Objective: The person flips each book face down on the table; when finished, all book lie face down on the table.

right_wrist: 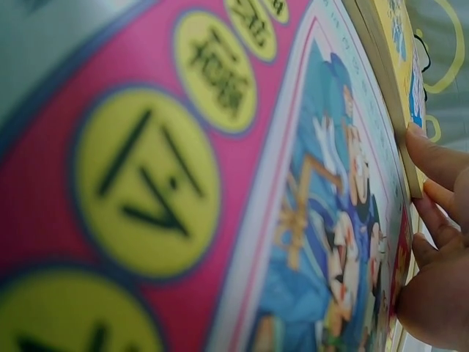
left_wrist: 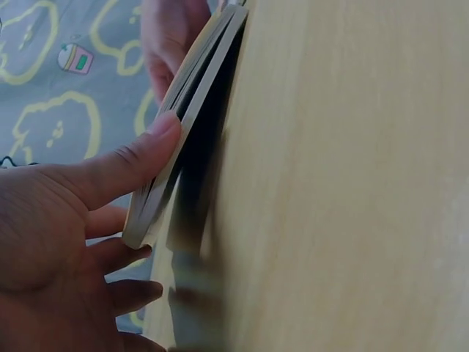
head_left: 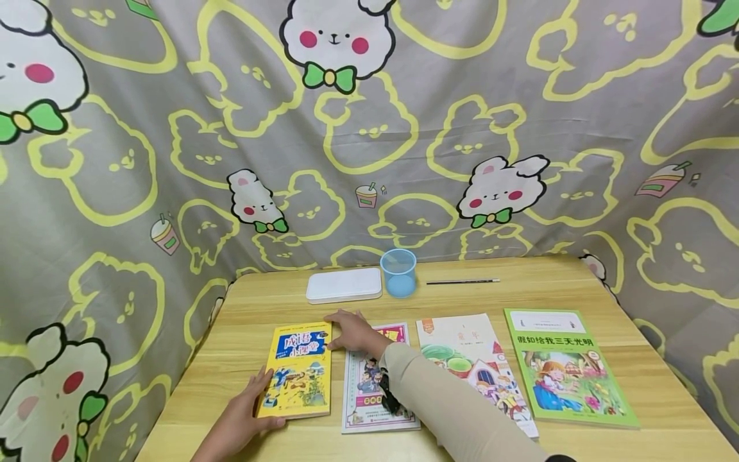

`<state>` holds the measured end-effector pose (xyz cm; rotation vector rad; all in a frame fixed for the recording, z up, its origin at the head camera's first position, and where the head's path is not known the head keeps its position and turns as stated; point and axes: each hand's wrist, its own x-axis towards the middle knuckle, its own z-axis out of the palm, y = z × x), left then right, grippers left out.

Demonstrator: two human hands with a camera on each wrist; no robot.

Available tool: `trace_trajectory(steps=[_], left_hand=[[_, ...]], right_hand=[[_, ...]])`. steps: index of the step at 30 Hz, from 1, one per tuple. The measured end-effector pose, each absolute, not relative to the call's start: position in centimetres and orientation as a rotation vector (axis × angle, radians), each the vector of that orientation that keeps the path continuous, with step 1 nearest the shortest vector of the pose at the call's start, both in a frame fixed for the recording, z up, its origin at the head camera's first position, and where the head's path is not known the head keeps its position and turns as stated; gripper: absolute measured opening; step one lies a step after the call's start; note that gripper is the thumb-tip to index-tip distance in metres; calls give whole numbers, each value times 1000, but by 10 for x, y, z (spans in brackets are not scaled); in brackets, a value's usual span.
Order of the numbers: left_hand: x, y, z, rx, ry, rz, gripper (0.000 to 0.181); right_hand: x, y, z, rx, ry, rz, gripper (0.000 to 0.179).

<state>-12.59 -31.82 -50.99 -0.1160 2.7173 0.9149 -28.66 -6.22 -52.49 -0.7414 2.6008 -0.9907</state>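
Note:
A yellow paperback book (head_left: 296, 375) with a blue title panel is at the left of the row, held by both hands at opposite corners. My left hand (head_left: 242, 414) grips its lower left corner, thumb along the near edge, fingers by the left side. My right hand (head_left: 353, 333) reaches across the pink-bordered book (head_left: 381, 420) and holds the yellow book's upper right corner. The left wrist view shows the thumb against the page edges (left_wrist: 194, 110), with a dark shadow between book and table. In the right wrist view the thumb touches the yellow book's side.
Further right lie a white-covered book (head_left: 462, 333) and a green book (head_left: 577, 378). Behind the row are a white case (head_left: 344, 285), a blue translucent cup (head_left: 398, 273) and a pencil (head_left: 462, 281). A rabbit-print curtain (head_left: 404, 160) hangs behind the wooden table (head_left: 208, 359).

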Motion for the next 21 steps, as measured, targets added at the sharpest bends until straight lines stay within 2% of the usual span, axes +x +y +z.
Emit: trace_trajectory(steps=[13, 21], left_hand=[[-126, -318, -500, -91, 2758, 999, 125], [-127, -314, -493, -166, 2650, 1251, 122]], right_hand=[[-287, -59, -523, -773, 2580, -1002, 69], [-287, -60, -522, -773, 2580, -989, 70]])
